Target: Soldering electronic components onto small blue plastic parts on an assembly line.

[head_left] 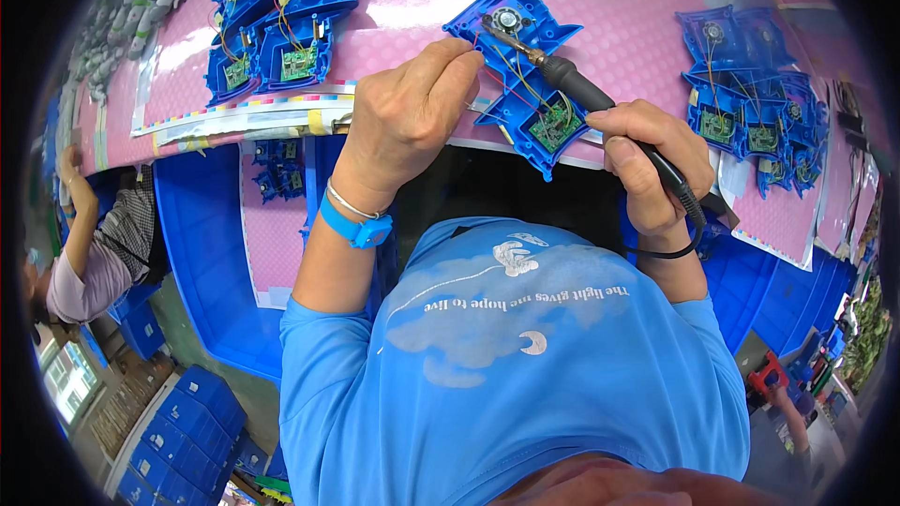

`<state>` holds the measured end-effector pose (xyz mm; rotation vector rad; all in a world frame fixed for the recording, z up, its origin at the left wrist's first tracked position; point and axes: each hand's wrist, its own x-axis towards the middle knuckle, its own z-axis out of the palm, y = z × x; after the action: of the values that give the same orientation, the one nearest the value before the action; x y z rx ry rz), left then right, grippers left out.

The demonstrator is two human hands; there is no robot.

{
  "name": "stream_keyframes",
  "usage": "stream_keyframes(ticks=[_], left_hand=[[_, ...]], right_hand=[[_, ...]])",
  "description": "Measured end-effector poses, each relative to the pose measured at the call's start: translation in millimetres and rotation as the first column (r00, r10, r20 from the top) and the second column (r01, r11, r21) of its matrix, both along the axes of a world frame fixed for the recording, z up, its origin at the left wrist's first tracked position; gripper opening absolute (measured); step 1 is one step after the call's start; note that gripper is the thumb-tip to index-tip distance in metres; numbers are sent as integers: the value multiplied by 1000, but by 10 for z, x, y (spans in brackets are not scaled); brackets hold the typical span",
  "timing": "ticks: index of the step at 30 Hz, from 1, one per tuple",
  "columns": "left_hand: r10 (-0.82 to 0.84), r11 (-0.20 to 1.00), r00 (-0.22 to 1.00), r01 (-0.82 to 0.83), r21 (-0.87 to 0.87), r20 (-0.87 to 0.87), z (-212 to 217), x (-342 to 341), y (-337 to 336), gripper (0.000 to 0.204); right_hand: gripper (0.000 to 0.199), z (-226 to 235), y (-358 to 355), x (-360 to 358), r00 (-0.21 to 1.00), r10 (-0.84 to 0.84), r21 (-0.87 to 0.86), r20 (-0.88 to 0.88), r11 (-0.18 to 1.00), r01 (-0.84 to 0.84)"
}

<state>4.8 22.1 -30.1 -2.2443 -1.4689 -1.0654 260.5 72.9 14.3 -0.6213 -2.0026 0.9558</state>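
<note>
A blue plastic housing (557, 34) lies open on the pink table covering in front of me. It holds a round speaker (507, 21) and a green circuit board (555, 125), with thin red and yellow wires between them. My right hand (661, 155) grips a soldering iron (583, 84) by its black handle, its tip close beside the speaker. My left hand (412, 98) is closed in a pinch at the housing's left edge, near a red wire. What sits between its fingertips is too small to make out.
More blue housings with speakers and boards lie at the left (298, 28) and right (717, 84). Grey parts (141, 9) are heaped at the far left. Blue bins (211, 253) stand below the table edge. Another person (94, 262) is at the left.
</note>
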Motion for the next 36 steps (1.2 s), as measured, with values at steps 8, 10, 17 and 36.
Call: stream_keyframes(ticks=[8, 10, 17, 36], left_hand=[[-1, 1000, 1000, 2, -15, 25, 11, 10, -21, 20], [-4, 1000, 1000, 4, -20, 27, 13, 4, -32, 20], [-2, 1000, 999, 2, -17, 34, 10, 8, -44, 23], [12, 1000, 996, -10, -27, 92, -20, 4, -43, 19]], right_hand=[[19, -27, 31, -40, 1000, 18, 24, 4, 1000, -18], [18, -34, 33, -40, 1000, 24, 24, -15, 999, -23], [23, -20, 15, -11, 1000, 18, 3, -11, 1000, -18], [26, -45, -7, 13, 999, 8, 18, -48, 1000, -7]])
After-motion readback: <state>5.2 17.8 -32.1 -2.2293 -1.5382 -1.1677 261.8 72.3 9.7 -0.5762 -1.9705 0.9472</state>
